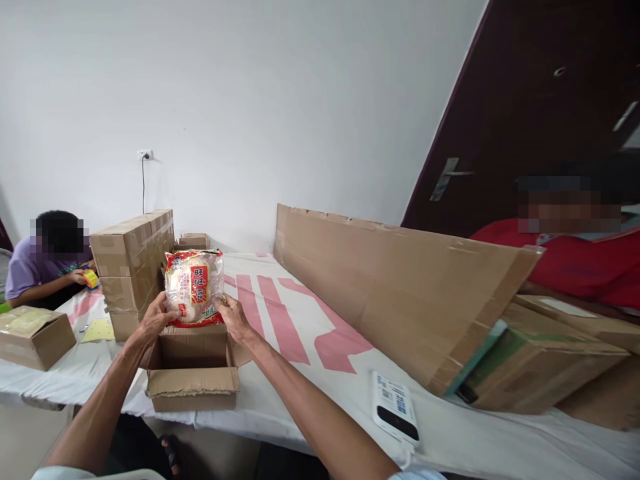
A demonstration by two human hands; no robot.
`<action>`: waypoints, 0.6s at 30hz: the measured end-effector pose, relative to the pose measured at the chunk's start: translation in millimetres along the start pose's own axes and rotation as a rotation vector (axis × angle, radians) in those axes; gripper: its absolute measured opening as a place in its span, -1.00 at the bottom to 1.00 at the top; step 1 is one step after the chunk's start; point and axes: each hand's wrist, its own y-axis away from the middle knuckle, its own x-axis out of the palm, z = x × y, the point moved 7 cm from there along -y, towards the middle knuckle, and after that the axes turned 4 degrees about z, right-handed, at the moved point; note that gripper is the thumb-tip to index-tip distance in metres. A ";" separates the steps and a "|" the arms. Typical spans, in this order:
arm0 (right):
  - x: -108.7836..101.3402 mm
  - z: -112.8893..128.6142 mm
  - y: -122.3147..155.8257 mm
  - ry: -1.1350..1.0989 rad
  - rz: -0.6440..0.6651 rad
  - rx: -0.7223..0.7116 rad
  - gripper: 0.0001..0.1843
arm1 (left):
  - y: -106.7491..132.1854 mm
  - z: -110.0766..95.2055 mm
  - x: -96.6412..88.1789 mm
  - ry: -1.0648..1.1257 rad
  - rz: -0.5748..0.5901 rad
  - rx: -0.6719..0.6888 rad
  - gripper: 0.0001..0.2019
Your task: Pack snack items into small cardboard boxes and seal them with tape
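A clear and red plastic packet of rice crackers is held upright above an open cardboard box. My left hand grips its lower left corner, the thumb lying across the front. On the opposite side, my right hand pinches the lower right edge. The box below stands near the table's front edge with its flaps spread; its inside is dark, and I cannot make out what lies at the bottom.
Stacked, taped boxes form a wall on the left, beside a person in purple with yellow tape. A long cardboard panel divides the table; a white device lies before it. Right, someone in red sits behind more boxes.
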 end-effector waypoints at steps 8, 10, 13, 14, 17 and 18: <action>2.3 25.1 9.6 0.011 -0.020 -0.083 -0.58 | 8.3 -19.1 12.9 -0.047 -0.049 0.020 -0.30; 5.6 34.6 12.1 0.025 0.003 -0.116 -0.59 | 8.6 -22.8 13.8 -0.049 -0.079 0.032 -0.31; 7.5 46.8 21.0 0.133 0.087 -0.184 -0.60 | 8.8 -30.2 11.8 -0.037 -0.111 0.061 -0.35; 5.5 48.0 25.9 0.231 0.112 -0.193 -0.59 | 9.1 -33.8 8.9 -0.035 -0.130 0.074 -0.36; -12.0 35.4 42.8 0.684 0.134 -0.086 -0.46 | 10.3 -48.8 -7.3 -0.039 -0.226 0.128 -0.40; -19.5 27.5 48.8 0.830 0.147 -0.015 -0.42 | 10.3 -54.9 -14.0 -0.047 -0.263 0.149 -0.42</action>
